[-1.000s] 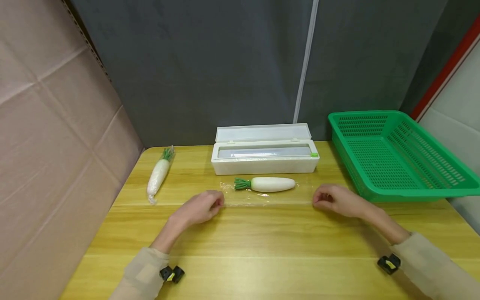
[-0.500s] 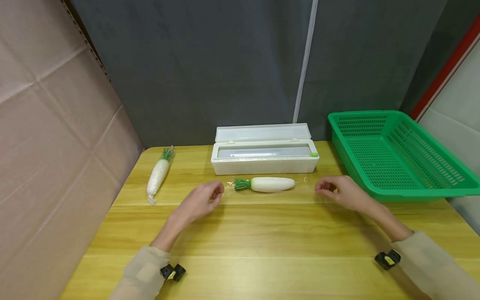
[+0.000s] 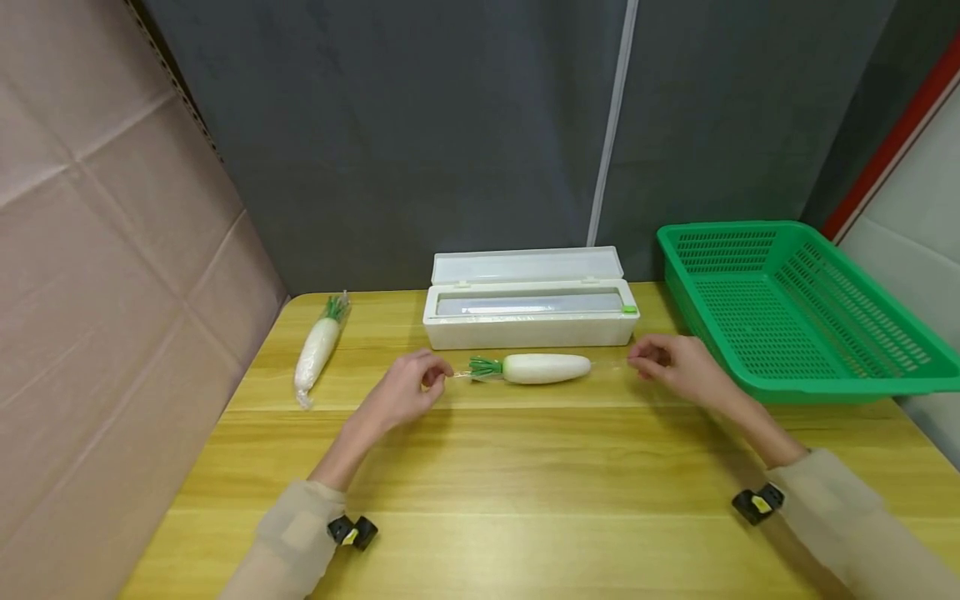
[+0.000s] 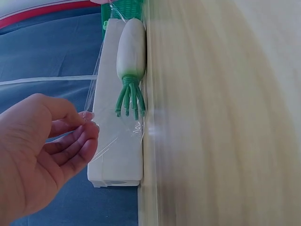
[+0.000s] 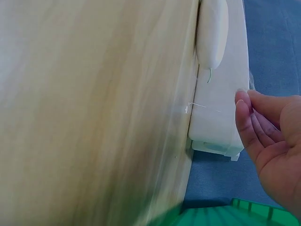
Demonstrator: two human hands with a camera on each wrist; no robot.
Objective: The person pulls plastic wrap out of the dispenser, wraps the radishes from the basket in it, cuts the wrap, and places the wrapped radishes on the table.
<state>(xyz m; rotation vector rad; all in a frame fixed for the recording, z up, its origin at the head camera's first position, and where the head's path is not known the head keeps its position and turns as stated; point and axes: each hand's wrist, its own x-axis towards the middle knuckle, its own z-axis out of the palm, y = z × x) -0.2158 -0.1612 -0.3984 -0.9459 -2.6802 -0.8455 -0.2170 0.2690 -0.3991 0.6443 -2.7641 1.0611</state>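
Note:
A white radish (image 3: 547, 369) with green stem stubs lies sideways mid-table, on a sheet of clear plastic wrap (image 4: 123, 123). At the stem end, my left hand (image 3: 408, 387) pinches one corner of the wrap between thumb and fingertips, raised above the table. My right hand (image 3: 684, 367) pinches the opposite corner beyond the radish's tip, also raised. The wrap's near edge stretches between the two hands and is hard to see against the wood. Right behind the radish stands a white wrap dispenser box (image 3: 531, 335) with its lid up.
A second radish (image 3: 317, 354), wrapped in film, lies at the left of the table (image 3: 510, 533). A green plastic basket (image 3: 817, 385) stands at the right, close to my right forearm. A dark curtain (image 3: 390, 150) hangs behind the table.
Both hands have risen and moved away from me toward the box, lifting the near edge of the wrap up to the radish. The radish, box and basket stay in place.

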